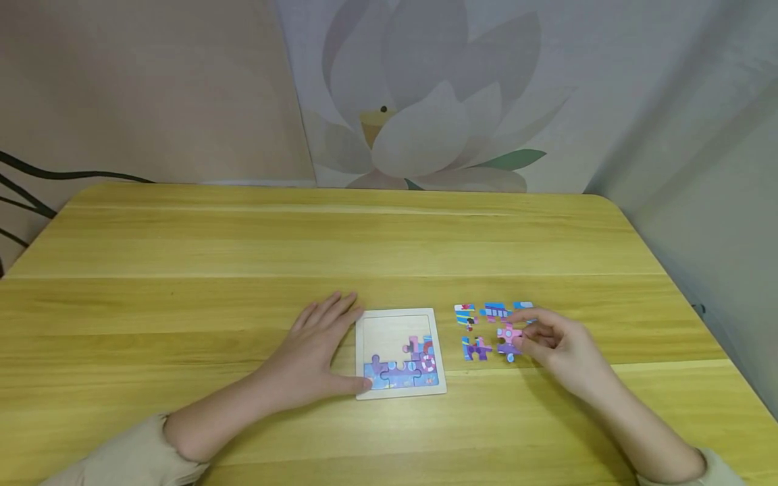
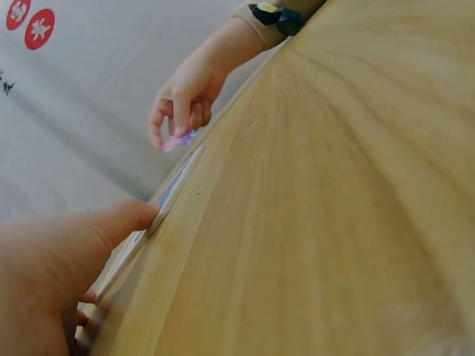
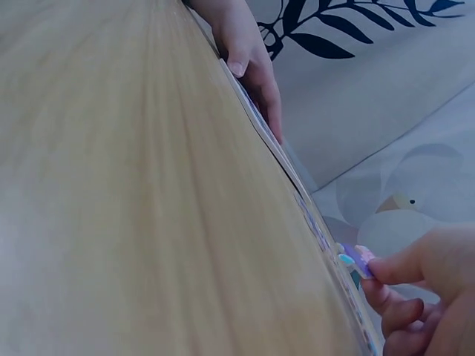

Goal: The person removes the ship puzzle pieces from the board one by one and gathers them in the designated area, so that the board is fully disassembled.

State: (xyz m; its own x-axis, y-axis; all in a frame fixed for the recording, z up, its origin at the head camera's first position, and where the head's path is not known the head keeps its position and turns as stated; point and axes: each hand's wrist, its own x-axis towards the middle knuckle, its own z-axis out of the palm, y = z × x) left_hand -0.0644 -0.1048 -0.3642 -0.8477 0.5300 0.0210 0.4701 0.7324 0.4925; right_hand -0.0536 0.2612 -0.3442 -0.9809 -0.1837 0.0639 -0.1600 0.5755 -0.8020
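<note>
While the left hand (image 1: 313, 364) lies wide, thumb and fingers spread along the left side of a square, pale wooden puzzle tray (image 1: 401, 393), the right hand (image 1: 565, 347) pinches a pink and purple jigsaw piece (image 1: 508, 341) between thumb and fingertips, raised just above a yellow-brown, wood-grained surface (image 1: 243, 236). The left thumb touches the tray's near-left corner; a fingertip reaches its far-left corner. The tray lies flat, well apart from the surface's far edge. Inside, joined blue, purple and pink pieces (image 1: 401, 374) fill the near side and climb the right side, with bare wood toward the far-left corner. Between the tray and the surface's right edge lie a striped blue and yellow piece (image 1: 464, 314), a blue and purple piece (image 1: 495, 312), a purple piece with blue (image 1: 476, 349), and a mostly blue piece (image 1: 522, 306) partly hidden by the right hand.
</note>
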